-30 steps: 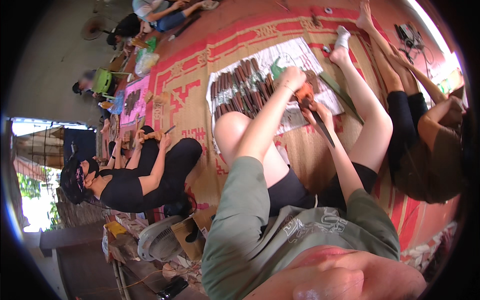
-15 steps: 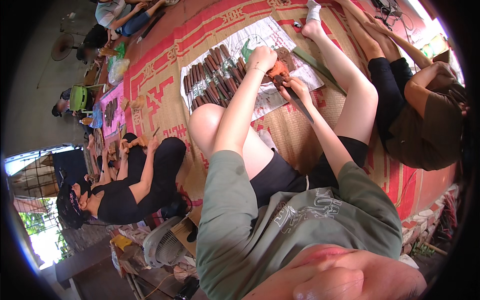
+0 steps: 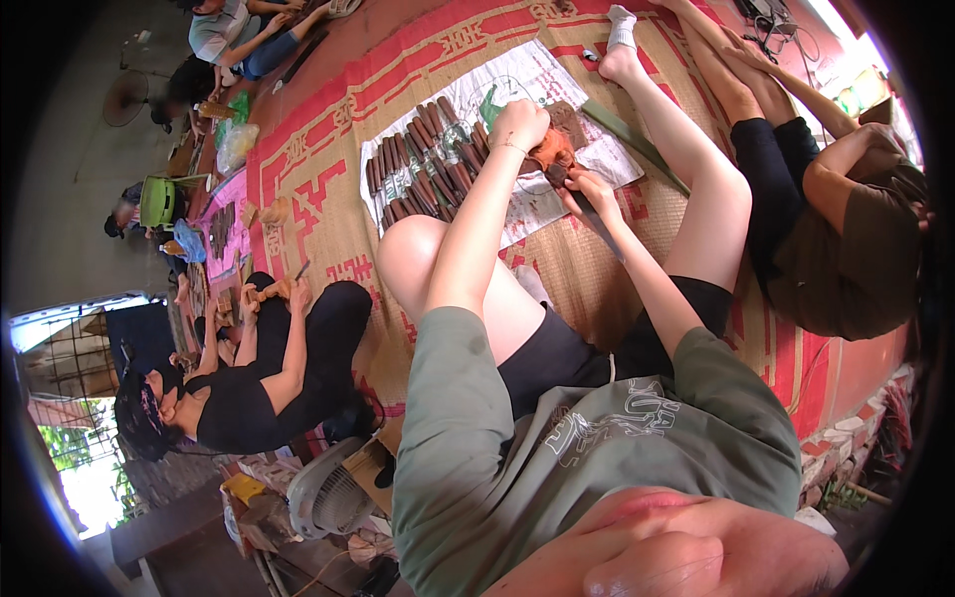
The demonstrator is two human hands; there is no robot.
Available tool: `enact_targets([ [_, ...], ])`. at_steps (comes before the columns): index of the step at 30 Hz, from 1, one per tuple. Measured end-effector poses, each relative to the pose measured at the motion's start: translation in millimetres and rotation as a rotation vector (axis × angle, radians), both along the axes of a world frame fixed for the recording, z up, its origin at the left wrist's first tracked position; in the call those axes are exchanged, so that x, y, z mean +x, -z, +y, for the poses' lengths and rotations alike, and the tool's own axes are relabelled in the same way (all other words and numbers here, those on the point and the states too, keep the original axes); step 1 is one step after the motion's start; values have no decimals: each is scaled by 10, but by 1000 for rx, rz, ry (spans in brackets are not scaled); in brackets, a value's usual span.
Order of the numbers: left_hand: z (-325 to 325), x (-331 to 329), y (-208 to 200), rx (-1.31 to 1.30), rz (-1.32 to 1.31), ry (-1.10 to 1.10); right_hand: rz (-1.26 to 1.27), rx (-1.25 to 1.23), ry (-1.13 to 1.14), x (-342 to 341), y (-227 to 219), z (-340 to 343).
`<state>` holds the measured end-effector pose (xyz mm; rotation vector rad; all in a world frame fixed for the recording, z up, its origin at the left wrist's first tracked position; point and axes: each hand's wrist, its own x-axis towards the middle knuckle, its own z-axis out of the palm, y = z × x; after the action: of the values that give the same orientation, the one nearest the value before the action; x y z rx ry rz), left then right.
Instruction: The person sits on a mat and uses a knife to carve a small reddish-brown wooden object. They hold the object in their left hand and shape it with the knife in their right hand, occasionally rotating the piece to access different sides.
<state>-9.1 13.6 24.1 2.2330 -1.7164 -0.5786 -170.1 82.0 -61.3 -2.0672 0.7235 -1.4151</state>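
Dark grey and thin, a long tool [image 3: 601, 230] slants back to the person, its free end near the R forearm [image 3: 647, 274]. R hand [image 3: 594, 194] has its fingers wrapped tight round it, w/ no gap that I can see. Up and a bit L of that hand sits an orange-brown lump [image 3: 552, 149], btwn the two hands; the tool's long line runs up twd it. A dark stub [image 3: 557, 176] shows at the lump's near side, but can't tell if it's part of the tool. L hand [image 3: 520, 124] is the nearer one to the lump, right up by its L side, fingers curled; can't tell what it has hold of, if anything. The lump looks bumpy & round, prob. wood. Past it is a flat brown slab [image 3: 570, 119]. All this is over a thin white cloth [image 3: 517, 215], creased, w/ brown specks. On its L part lie lots of smooth brown sticks [image 3: 438, 184] in rows, w/ clear shiny plastic btwn. A flat green strip [image 3: 637, 145] lies off to the R. Under it all is a woven straw mat [image 3: 318, 224], tan w/ red shapes. Farther off: a pink sheet [image 3: 236, 191] & a green chair [image 3: 156, 202].
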Motion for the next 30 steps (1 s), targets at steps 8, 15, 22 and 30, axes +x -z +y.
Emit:
enact_targets([
  [8,-60,8,83,-11,-11,36,35,-51,15,-63,199,-95],
  [15,-62,-1,113,-105,-58,62,40,-56,-4,22,-133,-145],
  [22,-71,12,66,-25,-33,18,129,-1,-58,-74,-4,-78],
  [30,-29,-8,69,7,5,11,85,-29,-98,-85,149,-94],
])
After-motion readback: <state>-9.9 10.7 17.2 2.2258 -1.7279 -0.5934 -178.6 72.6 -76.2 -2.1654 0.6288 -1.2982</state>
